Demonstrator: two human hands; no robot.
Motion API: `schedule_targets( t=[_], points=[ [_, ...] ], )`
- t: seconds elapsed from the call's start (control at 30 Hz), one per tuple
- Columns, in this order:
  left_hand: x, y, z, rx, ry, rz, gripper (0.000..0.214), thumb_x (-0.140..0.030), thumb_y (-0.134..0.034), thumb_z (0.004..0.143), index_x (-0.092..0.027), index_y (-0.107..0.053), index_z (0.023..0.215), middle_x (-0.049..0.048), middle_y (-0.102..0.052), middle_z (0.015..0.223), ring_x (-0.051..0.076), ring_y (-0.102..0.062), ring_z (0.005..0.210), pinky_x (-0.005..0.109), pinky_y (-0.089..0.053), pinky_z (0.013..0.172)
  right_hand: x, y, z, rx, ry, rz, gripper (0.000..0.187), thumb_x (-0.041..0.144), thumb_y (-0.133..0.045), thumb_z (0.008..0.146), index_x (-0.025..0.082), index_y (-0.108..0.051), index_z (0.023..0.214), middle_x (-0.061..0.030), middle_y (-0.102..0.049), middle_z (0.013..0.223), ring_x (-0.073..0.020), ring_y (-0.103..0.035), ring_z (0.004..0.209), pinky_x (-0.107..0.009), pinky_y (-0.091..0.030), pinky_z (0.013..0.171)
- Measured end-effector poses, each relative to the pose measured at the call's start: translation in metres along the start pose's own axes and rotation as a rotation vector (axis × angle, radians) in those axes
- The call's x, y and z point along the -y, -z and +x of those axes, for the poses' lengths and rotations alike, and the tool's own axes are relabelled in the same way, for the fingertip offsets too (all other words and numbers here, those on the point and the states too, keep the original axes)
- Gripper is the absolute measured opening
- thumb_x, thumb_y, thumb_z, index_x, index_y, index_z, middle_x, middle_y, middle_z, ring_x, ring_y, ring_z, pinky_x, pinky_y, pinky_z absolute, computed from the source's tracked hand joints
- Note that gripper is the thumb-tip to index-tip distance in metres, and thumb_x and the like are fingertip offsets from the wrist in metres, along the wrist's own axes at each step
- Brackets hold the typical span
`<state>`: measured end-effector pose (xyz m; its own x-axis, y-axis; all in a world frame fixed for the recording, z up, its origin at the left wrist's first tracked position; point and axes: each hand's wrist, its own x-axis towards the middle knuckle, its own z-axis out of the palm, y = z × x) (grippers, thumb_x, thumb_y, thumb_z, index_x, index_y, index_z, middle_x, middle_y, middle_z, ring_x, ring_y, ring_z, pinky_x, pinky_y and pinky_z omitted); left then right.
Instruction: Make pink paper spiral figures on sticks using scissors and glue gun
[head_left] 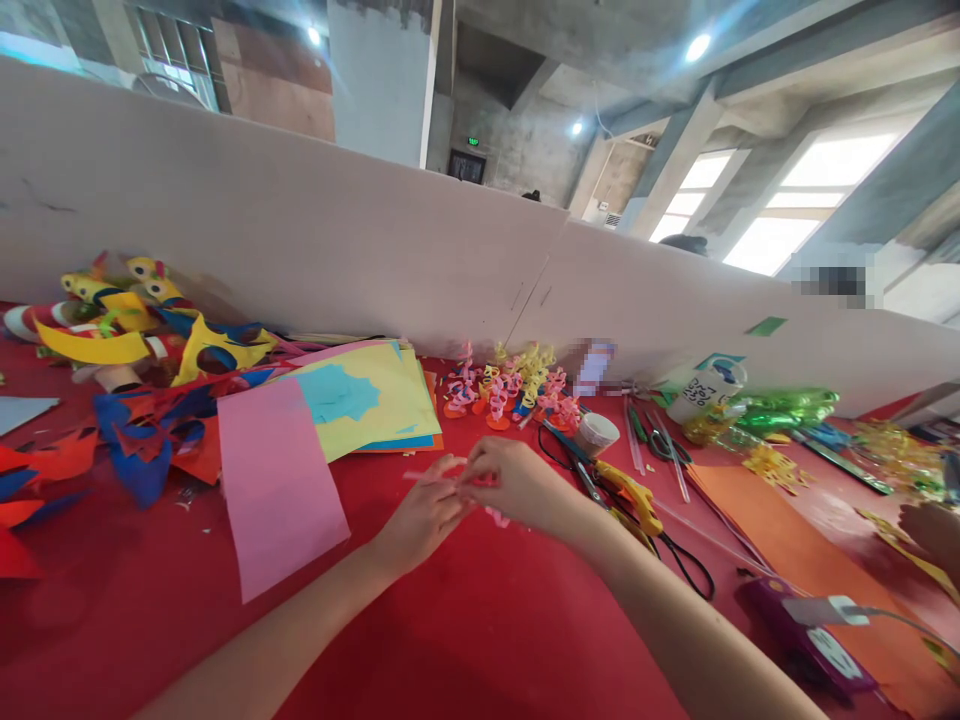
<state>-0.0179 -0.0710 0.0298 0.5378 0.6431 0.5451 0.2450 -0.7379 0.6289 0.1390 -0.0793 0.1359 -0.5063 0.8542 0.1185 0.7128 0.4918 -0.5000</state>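
Both my hands meet over the red table (450,620) near its middle. My left hand (424,515) pinches a thin pink paper strip (426,472) that sticks out to the left. My right hand (517,480) is closed on the same strip, and a curled pink end (496,517) hangs below its fingers. A pink paper sheet (277,485) lies just left of my hands. Small curled pink and yellow paper figures (510,390) stand in a cluster beyond them.
A stack of yellow and blue sheets (375,400) and colourful paper cutouts (150,400) lie at the left. Scissors (637,510), a tape roll (598,433), an orange sheet (780,540), a purple device (810,640) and green foil (780,408) lie at the right. A white partition (300,220) backs the table. Another person's hand (934,530) shows at the far right.
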Motion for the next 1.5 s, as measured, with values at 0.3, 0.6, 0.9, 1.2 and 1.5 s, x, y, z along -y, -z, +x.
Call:
schedule_targets(
  t=[0.3, 0.6, 0.9, 1.2, 1.5],
  points=[
    [-0.012, 0.003, 0.001, -0.025, -0.043, 0.049, 0.018, -0.024, -0.053, 0.086, -0.023, -0.068, 0.096, 0.0066, -0.072, 0.089, 0.023, -0.056, 0.108, 0.04, -0.042, 0.094, -0.061, -0.017, 0.013, -0.072, -0.339, 0.805, 0.035, 0.033, -0.075, 0.057, 0.019, -0.052, 0.081, 0.0123, -0.049, 0.042, -0.0071, -0.043, 0.04, -0.019, -0.034, 0.045],
    [-0.016, -0.001, 0.004, -0.187, 0.07, -0.021, 0.012, -0.024, -0.055, 0.084, -0.023, -0.065, 0.09, 0.0065, -0.069, 0.092, 0.023, -0.055, 0.103, 0.038, -0.043, 0.09, -0.079, -0.034, -0.004, 0.058, -0.324, 0.836, 0.032, 0.039, -0.07, 0.061, 0.016, -0.072, 0.083, -0.0019, -0.07, 0.073, -0.0165, -0.062, 0.068, -0.03, -0.046, 0.069],
    [-0.013, -0.005, 0.004, -0.254, 0.32, -0.272, 0.01, -0.027, -0.059, 0.079, -0.022, -0.064, 0.086, 0.0052, -0.062, 0.095, 0.019, -0.058, 0.091, 0.033, -0.046, 0.083, -0.07, -0.05, -0.017, -0.362, -0.243, 0.59, 0.013, 0.027, -0.066, 0.061, 0.017, -0.07, 0.068, -0.0058, -0.068, 0.077, -0.0192, -0.059, 0.07, -0.029, -0.045, 0.065],
    [-0.01, -0.006, 0.007, -0.255, 0.499, -0.519, 0.027, -0.031, -0.065, 0.074, -0.02, -0.059, 0.097, 0.005, -0.065, 0.093, 0.019, -0.061, 0.089, 0.032, -0.045, 0.085, -0.058, -0.058, -0.025, -0.326, -0.277, 0.544, 0.028, 0.037, -0.06, 0.073, 0.015, -0.072, 0.085, -0.0054, -0.069, 0.075, -0.0158, -0.054, 0.06, -0.025, -0.039, 0.055],
    [-0.007, -0.006, 0.007, -0.202, 0.511, -0.55, 0.022, -0.033, -0.066, 0.073, -0.019, -0.07, 0.088, 0.0074, -0.071, 0.093, 0.022, -0.061, 0.091, 0.032, -0.044, 0.085, -0.056, -0.057, -0.027, -0.299, -0.273, 0.587, 0.029, 0.039, -0.06, 0.074, 0.014, -0.071, 0.085, -0.0072, -0.07, 0.077, -0.0191, -0.059, 0.066, -0.029, -0.043, 0.061]
  ],
)
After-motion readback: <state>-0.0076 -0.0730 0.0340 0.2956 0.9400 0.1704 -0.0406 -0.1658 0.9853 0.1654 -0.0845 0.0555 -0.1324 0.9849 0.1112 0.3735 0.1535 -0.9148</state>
